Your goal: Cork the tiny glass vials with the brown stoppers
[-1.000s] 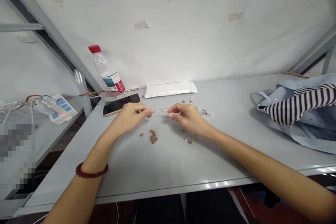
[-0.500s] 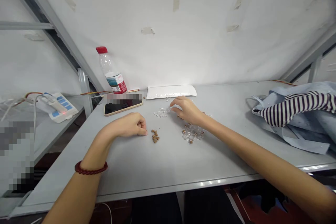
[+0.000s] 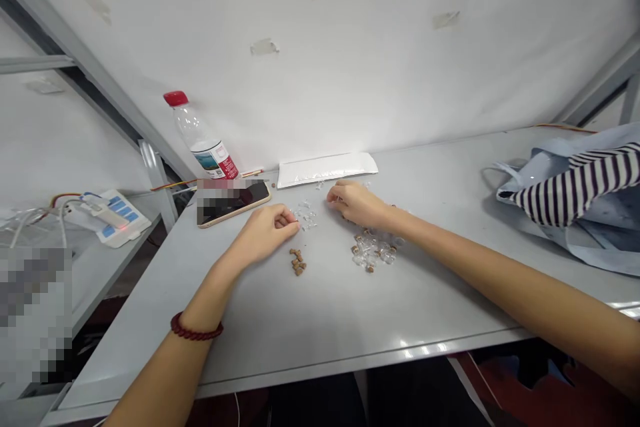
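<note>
My left hand rests on the grey table with its fingertips pinched together; anything between them is too small to see. Just right of those fingertips lie a few tiny clear pieces. Below them sits a small heap of brown corks. My right hand lies palm down farther back, fingers curled, fingertips on the table near a white packet. A cluster of little clear vials with brown stoppers lies beside my right wrist.
A phone lies face up at the back left, with a red-capped water bottle behind it. A pale blue bag with striped cloth fills the right end. A power strip with cables sits on the neighbouring bench to the left.
Both hands were together holding a clear piece. They separated; my left hand dropped to the corks, then rose toward the clear pieces. My right hand drew back toward the packet.
</note>
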